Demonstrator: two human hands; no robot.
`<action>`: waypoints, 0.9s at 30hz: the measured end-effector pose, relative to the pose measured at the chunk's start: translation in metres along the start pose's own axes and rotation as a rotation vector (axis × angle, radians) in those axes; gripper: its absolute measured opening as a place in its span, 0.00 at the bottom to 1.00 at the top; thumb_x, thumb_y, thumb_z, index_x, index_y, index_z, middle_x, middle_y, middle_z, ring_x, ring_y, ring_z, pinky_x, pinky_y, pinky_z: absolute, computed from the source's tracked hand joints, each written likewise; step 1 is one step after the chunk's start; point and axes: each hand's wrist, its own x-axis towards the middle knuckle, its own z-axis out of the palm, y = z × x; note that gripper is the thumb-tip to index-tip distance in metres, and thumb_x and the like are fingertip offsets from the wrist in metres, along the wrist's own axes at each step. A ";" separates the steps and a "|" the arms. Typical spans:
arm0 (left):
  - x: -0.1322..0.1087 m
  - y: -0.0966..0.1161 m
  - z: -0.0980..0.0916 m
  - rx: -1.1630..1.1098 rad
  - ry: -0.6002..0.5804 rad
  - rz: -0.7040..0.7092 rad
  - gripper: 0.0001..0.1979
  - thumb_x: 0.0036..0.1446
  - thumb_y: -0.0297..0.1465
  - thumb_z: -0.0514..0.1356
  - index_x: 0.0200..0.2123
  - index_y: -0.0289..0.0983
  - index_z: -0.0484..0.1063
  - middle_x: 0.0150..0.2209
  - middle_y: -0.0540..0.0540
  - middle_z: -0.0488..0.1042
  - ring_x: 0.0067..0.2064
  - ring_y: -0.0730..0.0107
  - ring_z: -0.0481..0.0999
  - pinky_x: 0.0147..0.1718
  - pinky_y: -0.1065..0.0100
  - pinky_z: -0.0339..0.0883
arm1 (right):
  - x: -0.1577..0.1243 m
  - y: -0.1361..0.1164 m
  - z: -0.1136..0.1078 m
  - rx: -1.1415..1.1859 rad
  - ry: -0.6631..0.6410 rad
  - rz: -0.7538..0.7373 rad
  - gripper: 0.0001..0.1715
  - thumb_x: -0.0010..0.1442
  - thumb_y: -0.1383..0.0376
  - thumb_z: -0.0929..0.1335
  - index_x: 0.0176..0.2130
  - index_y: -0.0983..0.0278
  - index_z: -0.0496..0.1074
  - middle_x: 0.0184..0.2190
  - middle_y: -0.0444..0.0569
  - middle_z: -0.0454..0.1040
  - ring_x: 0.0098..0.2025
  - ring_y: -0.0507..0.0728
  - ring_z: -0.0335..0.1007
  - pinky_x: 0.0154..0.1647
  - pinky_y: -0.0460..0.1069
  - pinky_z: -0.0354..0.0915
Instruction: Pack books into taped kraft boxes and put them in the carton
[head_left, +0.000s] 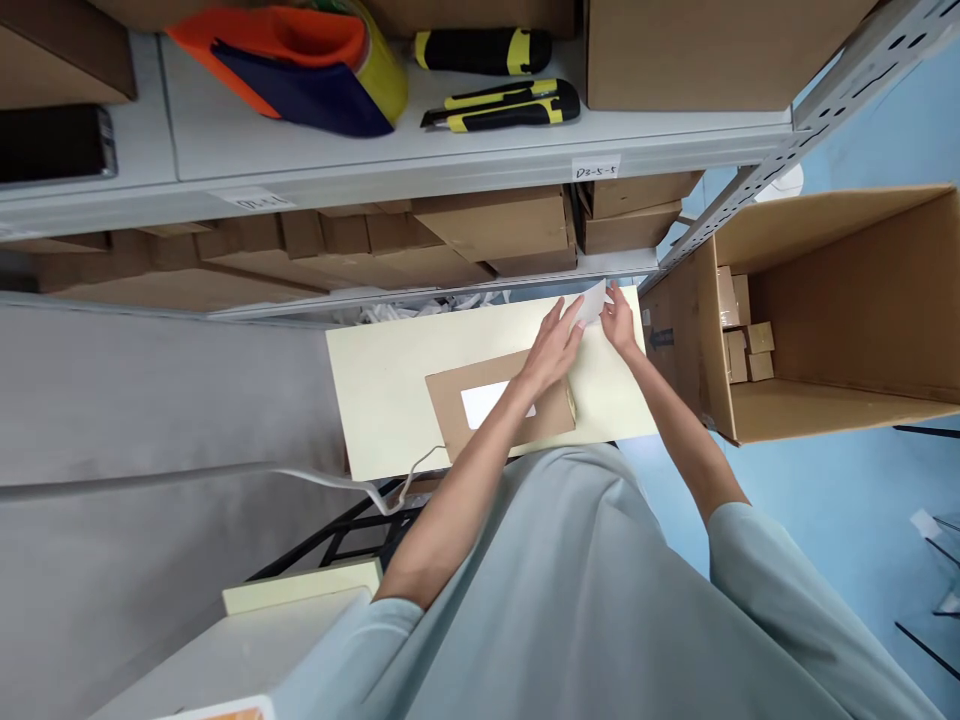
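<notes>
A small white slip of paper (592, 303) is held up between my two hands over the far right part of a pale yellow table (397, 350). My left hand (556, 348) has its fingers closed on the slip's left side, some of them stretched out. At the right edge, my right hand (618, 318) pinches the same slip between thumb and fingers. Beneath my left wrist and forearm lies a brown cardboard box (551, 415), bearing a white label (480, 402) that my arm partly covers.
A large open carton (847, 320) holding several small boxes (750, 340) stands right of the table. Ahead, a metal shelf (480, 165) carries cartons, a box cutter (510, 106) and an orange, blue and yellow item (300, 65). A cable (420, 462) runs by the table's near edge.
</notes>
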 end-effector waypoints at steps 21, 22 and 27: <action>0.015 -0.061 -0.023 0.071 -0.098 -0.205 0.39 0.76 0.53 0.49 0.76 0.30 0.62 0.75 0.30 0.65 0.77 0.45 0.64 0.76 0.50 0.56 | 0.013 -0.025 0.034 -0.647 -0.415 0.116 0.49 0.74 0.72 0.59 0.84 0.55 0.35 0.67 0.69 0.68 0.64 0.70 0.75 0.65 0.62 0.71; 0.014 -0.062 -0.022 0.072 -0.102 -0.205 0.40 0.75 0.53 0.50 0.76 0.30 0.62 0.76 0.30 0.65 0.78 0.45 0.64 0.76 0.50 0.56 | 0.014 -0.024 0.034 -0.645 -0.418 0.120 0.49 0.74 0.72 0.59 0.84 0.55 0.35 0.67 0.69 0.68 0.64 0.70 0.76 0.65 0.62 0.71; 0.011 -0.065 -0.015 0.099 -0.107 -0.211 0.42 0.75 0.54 0.50 0.77 0.28 0.59 0.77 0.29 0.61 0.80 0.45 0.59 0.78 0.49 0.51 | 0.018 -0.020 0.037 -0.659 -0.421 0.124 0.48 0.75 0.70 0.59 0.84 0.55 0.35 0.67 0.69 0.68 0.65 0.70 0.75 0.66 0.62 0.71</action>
